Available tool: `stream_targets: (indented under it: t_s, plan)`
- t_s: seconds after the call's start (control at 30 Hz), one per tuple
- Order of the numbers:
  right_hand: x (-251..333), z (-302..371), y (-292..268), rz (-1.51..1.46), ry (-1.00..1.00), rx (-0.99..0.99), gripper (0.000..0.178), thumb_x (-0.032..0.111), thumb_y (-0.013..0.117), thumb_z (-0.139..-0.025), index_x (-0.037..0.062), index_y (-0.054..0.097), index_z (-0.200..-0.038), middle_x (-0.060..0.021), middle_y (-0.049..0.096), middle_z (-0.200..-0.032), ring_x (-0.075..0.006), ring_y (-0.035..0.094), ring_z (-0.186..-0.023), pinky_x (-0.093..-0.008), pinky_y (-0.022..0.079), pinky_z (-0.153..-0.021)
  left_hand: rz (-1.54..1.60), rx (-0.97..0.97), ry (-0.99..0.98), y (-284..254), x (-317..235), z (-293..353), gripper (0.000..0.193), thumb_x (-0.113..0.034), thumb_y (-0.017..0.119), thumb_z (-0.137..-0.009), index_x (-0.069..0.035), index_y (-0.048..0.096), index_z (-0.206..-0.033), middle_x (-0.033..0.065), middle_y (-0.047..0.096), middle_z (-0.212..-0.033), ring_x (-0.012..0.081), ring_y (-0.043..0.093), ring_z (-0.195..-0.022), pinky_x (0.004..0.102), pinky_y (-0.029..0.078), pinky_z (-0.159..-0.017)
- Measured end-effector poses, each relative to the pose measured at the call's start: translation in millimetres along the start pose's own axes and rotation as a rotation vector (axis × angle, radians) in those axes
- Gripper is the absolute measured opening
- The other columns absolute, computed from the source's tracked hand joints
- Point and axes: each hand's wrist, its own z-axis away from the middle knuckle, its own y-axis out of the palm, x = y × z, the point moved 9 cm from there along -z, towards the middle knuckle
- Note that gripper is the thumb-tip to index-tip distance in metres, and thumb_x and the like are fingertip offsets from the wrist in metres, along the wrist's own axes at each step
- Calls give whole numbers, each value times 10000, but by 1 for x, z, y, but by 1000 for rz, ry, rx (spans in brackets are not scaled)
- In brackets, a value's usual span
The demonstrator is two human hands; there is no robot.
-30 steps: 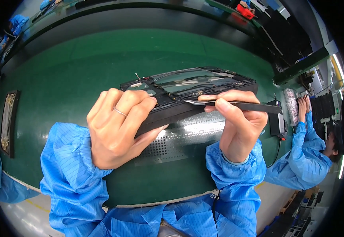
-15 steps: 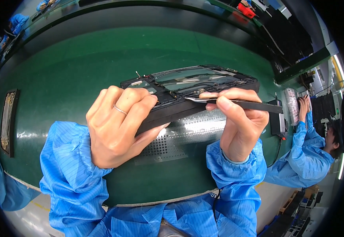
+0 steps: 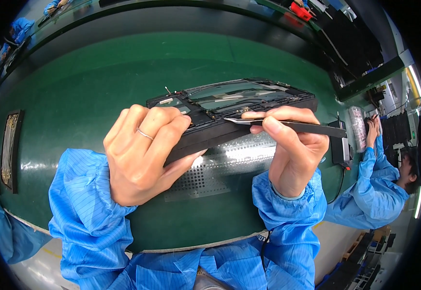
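A black rectangular device housing (image 3: 205, 140) with thin cables and small parts along its frame is tilted up over the green table. Its near left corner is gripped by my left hand (image 3: 142, 150), fingers on top and thumb against the side. My right hand (image 3: 292, 142) pinches black tweezers (image 3: 312, 127) like a pen. Their pale tips touch or hover just over the housing's near edge, beside the cables; which of the two I cannot tell. Whether the tips hold anything is too small to see.
Below the housing lies a clear perforated sheet (image 3: 205, 181) on the green table (image 3: 75, 116). A dark tray of thin cables (image 3: 12, 150) is at the left. A black box with a cord (image 3: 340, 151) stands at the right, near a co-worker (image 3: 370, 193) handling a clear tray (image 3: 357, 128).
My hands, the housing and the tweezers have shifted very slightly left. At the far left edge, another person's arm and the device near it have moved a little.
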Motion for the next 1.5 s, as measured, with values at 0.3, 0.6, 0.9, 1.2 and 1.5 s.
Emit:
stream_targets:
  t_s: [0.3, 0.6, 0.9, 1.2, 1.5]
  plan:
    - [0, 1, -1, -73, 3, -11, 111, -63, 574, -679, -57, 560, -789, -140, 598, -767, -147, 559, -670, -236, 451, -640, -64, -2, 16, 0, -5, -3, 451, -57, 721, -501, 6, 514, -897, 139, 534, -824, 258, 518, -674, 314, 430, -573]
    - [-4, 4, -2, -85, 29, 15, 117, -67, 570, -683, -54, 558, -799, -132, 599, -772, -140, 557, -684, -233, 452, -649, -119, -24, 39, 0, -11, 0, 429, -53, 708, -496, 13, 529, -880, 126, 530, -793, 250, 511, -655, 308, 420, -556]
    - [-4, 2, 4, -93, -21, 58, 109, -48, 578, -698, -50, 562, -806, -111, 601, -773, -124, 553, -689, -224, 445, -652, -132, -30, 41, -1, -10, -4, 426, -51, 708, -486, 14, 530, -868, 125, 527, -785, 249, 508, -649, 311, 413, -556]
    - [-4, 12, -30, -44, 36, -82, 90, -37, 568, -682, -61, 559, -768, -150, 598, -770, -157, 555, -633, -239, 453, -602, -304, -8, 234, 3, -18, -10, 357, -124, 662, -410, -30, 505, -716, 56, 452, -709, 169, 457, -599, 286, 368, -554]
    - [-39, 27, -92, -45, 150, -226, 59, -39, 563, -676, -44, 560, -734, -140, 585, -705, -167, 561, -613, -255, 445, -602, -609, 80, 182, 11, 47, -36, 469, -64, 691, -405, -6, 458, -808, 125, 435, -805, 249, 446, -690, 329, 350, -600]
